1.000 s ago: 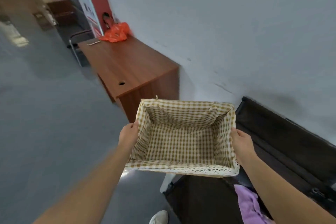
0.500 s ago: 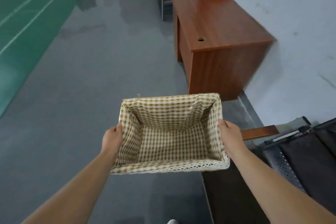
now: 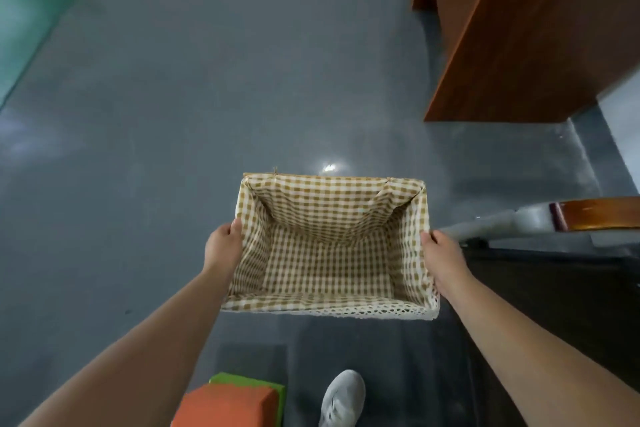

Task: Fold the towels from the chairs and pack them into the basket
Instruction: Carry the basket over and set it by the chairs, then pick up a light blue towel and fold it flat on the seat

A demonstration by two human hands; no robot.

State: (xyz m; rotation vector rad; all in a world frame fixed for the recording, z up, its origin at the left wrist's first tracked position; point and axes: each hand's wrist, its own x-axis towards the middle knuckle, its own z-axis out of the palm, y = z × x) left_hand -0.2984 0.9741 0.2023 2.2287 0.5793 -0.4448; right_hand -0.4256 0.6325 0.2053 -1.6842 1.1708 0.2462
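- Gingham cloth in tan and white lines a rectangular basket (image 3: 330, 181) with a white lace trim along its near edge. The basket is in the air above the floor, straight ahead of the person and roughly level.
- The left hand (image 3: 223, 248) has its grip on the basket's left short side. The thumb lies over the rim against the lining, and the fingers are hidden under the outer wall.
- The right hand (image 3: 442, 262) grips the right short side the same way, thumb at the rim and fingers out of sight below.
- Both bare forearms reach forward from the bottom corners of the view.
- Below the basket lies a glossy grey floor (image 3: 173, 107) with a green painted strip (image 3: 20, 10) at the far left.
- An orange folded towel (image 3: 225, 406) lies on top of a green folded towel (image 3: 251, 384) at the bottom edge, near the person's white sneaker (image 3: 341, 399).
- A reddish-brown wooden worktop (image 3: 540, 28) stands at the upper right, well apart from the basket.
- Just beside the right hand is a chair with a polished wooden armrest (image 3: 602, 215) on a grey metal frame (image 3: 502, 222) and a dark seat (image 3: 554, 291).
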